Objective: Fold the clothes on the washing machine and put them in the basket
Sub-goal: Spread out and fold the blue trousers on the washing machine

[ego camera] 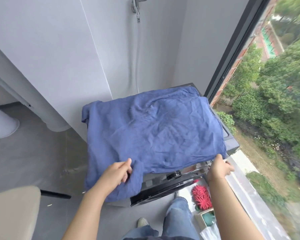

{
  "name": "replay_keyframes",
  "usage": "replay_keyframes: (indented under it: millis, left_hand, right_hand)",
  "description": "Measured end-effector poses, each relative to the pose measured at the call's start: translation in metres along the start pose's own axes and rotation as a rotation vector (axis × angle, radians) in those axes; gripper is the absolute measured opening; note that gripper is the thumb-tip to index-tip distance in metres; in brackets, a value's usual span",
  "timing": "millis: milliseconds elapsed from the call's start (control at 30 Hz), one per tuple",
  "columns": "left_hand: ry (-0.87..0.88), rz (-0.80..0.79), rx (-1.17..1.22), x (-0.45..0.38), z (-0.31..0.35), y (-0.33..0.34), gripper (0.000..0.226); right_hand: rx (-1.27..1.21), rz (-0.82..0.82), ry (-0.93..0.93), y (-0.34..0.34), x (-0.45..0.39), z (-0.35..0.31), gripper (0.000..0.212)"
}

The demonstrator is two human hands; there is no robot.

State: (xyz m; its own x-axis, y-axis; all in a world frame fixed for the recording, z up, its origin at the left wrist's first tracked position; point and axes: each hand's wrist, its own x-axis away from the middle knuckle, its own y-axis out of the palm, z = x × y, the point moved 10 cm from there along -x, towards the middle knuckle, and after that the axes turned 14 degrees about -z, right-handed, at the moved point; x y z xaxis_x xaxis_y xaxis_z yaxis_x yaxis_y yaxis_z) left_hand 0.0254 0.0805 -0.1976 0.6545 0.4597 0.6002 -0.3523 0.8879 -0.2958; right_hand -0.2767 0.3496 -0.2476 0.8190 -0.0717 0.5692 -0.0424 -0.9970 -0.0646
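A blue shirt lies spread flat over the top of the dark washing machine, with one sleeve drooping off the far left corner and its near edge hanging over the machine's front. My left hand pinches the hanging cloth at the near left. My right hand grips the shirt's near right corner at the machine's front edge. No basket is in view.
A large window runs close along the right side of the machine. A red spiky item and a small box sit on the floor at the right. A beige seat is at the lower left. A hose hangs on the back wall.
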Motion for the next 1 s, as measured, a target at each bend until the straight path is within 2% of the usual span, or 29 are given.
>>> replay_keyframes:
  millis: [67,167,267,333,433,500,567,633,667,767,833,900,933,1000]
  left_hand:
    - [0.028,0.066,-0.098,0.0,0.003,0.006,0.037]
    - [0.105,0.144,-0.247,-0.001,0.009,0.015,0.02]
    - [0.031,0.136,-0.554,-0.009,0.01,0.031,0.037]
    - [0.009,0.162,-0.713,-0.011,0.012,0.037,0.039]
    - [0.05,0.136,-0.67,-0.013,0.013,0.04,0.015]
    - [0.054,0.015,-0.57,-0.017,0.007,0.044,0.018]
    - [0.058,-0.128,-0.547,-0.017,0.004,0.054,0.026]
    - [0.119,-0.135,-0.581,-0.015,0.007,0.059,0.022]
    - [0.159,-0.096,-0.618,-0.011,0.01,0.058,0.018]
    - [0.18,0.0,-0.734,-0.004,0.008,0.055,0.047]
    - [0.209,0.079,-0.858,0.002,0.007,0.056,0.077]
    - [0.173,0.086,-1.008,0.005,0.0,0.066,0.111]
    - [0.157,0.105,-1.019,0.006,-0.003,0.07,0.116]
    - [0.183,0.179,-0.949,0.011,-0.001,0.069,0.097]
  right_hand:
    - [0.049,-0.022,-0.005,-0.002,0.008,0.005,0.037]
    - [0.166,-0.148,-0.165,0.009,0.011,-0.002,0.022]
    - [0.313,-0.205,-0.169,0.019,0.003,-0.01,0.038]
    - [0.378,-0.246,-0.112,0.025,-0.001,-0.012,0.043]
    - [0.333,-0.311,-0.086,0.032,-0.007,-0.014,0.028]
    - [0.242,-0.296,-0.156,0.028,-0.008,-0.026,0.024]
    - [0.171,-0.21,-0.255,0.014,-0.008,-0.037,0.024]
    - [0.225,-0.136,-0.215,0.0,-0.01,-0.03,0.026]
    - [0.268,-0.17,-0.148,0.0,-0.012,-0.018,0.03]
    - [0.286,-0.372,0.027,0.02,-0.007,0.016,0.044]
    - [0.236,-0.417,0.033,0.029,-0.004,0.023,0.037]
    - [0.139,-0.396,-0.014,0.03,-0.004,0.024,0.026]
    - [0.097,-0.369,-0.035,0.027,-0.005,0.023,0.025]
    - [0.031,-0.329,-0.064,0.024,0.0,0.022,0.026]
